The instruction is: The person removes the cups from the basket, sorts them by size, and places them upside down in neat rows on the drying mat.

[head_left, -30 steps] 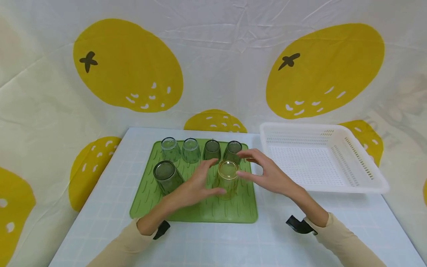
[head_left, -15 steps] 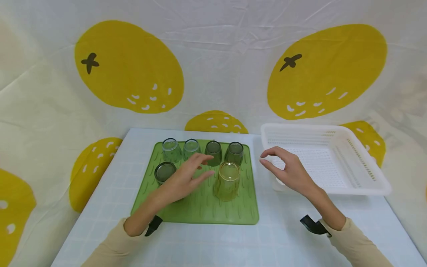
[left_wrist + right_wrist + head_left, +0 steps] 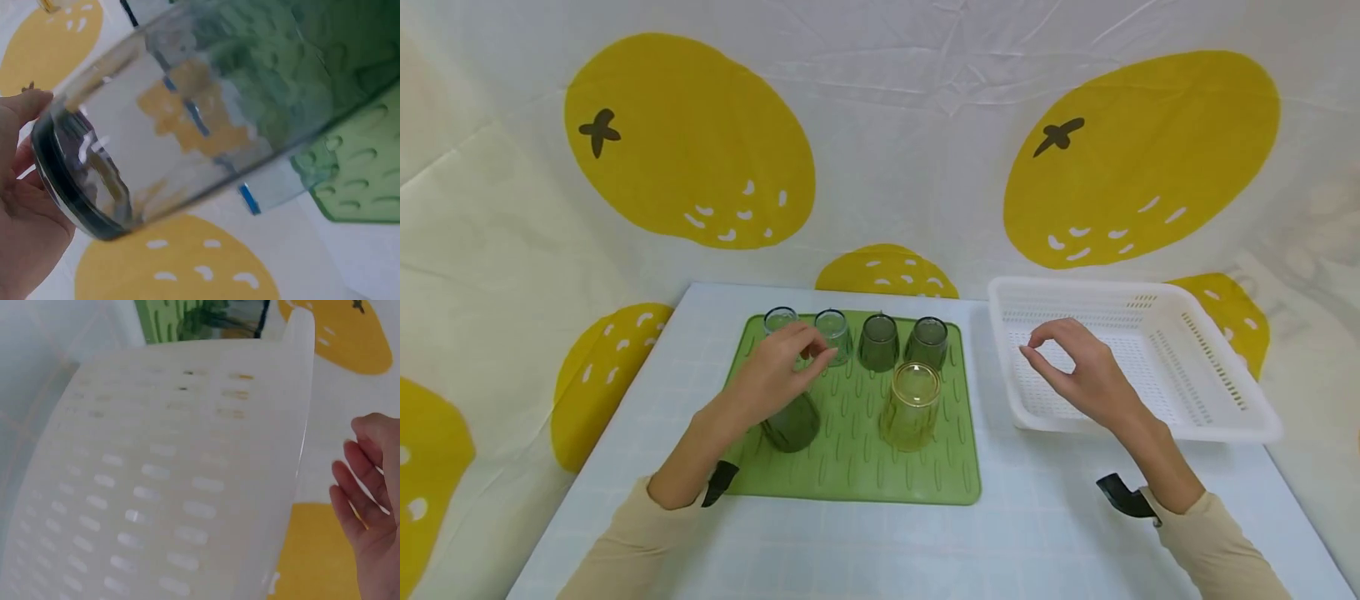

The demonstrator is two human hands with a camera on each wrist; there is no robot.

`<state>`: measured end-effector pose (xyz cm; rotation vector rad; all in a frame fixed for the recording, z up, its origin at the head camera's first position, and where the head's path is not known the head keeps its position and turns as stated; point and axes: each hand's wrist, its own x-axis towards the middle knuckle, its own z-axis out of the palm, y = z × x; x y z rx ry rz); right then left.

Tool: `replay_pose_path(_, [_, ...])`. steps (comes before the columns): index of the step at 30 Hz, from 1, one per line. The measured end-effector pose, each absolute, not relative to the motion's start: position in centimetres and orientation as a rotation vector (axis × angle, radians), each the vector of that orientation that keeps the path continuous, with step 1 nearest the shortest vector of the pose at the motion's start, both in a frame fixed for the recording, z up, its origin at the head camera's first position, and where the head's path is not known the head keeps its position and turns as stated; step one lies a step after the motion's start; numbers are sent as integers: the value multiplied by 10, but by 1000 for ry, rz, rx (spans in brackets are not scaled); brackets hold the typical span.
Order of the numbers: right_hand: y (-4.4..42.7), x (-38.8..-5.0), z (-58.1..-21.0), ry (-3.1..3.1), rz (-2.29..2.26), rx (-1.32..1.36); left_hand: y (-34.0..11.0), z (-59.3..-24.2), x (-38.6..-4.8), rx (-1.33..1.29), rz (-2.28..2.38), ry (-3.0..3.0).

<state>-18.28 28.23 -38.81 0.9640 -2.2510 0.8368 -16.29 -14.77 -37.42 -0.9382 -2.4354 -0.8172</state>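
Observation:
My left hand (image 3: 777, 373) hovers over the upside-down tall dark glass (image 3: 793, 427), fingers loosely bent and holding nothing; it hides the glass's base. In the left wrist view that glass (image 3: 206, 125) fills the foreground, with the hand (image 3: 28, 194) beyond its base. My right hand (image 3: 1086, 371) hangs above the left part of the white perforated basket (image 3: 1217, 425), thumb and fingers curved loosely around nothing. In the right wrist view the hand (image 3: 375, 481) appears past the basket's wall (image 3: 162, 456). A tall yellow glass (image 3: 910, 414) stands inverted on the green drying mat (image 3: 857, 479).
Along the mat's back edge stand two small pale-blue glasses, the left one (image 3: 781, 317) partly behind my hand, the other one (image 3: 832, 337) beside it. Two small dark glasses, a left one (image 3: 878, 343) and a right one (image 3: 927, 343), continue the row. A patterned cloth (image 3: 910, 167) hangs behind the table.
The right hand has drawn away from the yellow glass, rightward to above the basket. My left hand has moved left, from beside the yellow glass to over the tall dark one.

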Motion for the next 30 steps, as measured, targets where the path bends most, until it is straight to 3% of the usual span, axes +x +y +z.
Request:
replay_pose_path(20, [347, -192, -398, -2210, 551, 857, -219, -385, -179, -647, -816, -2456])
replay_pose_path(30, [376, -184, -404, -2631, 404, 508, -248, -419, -189, -504, -595, -2420])
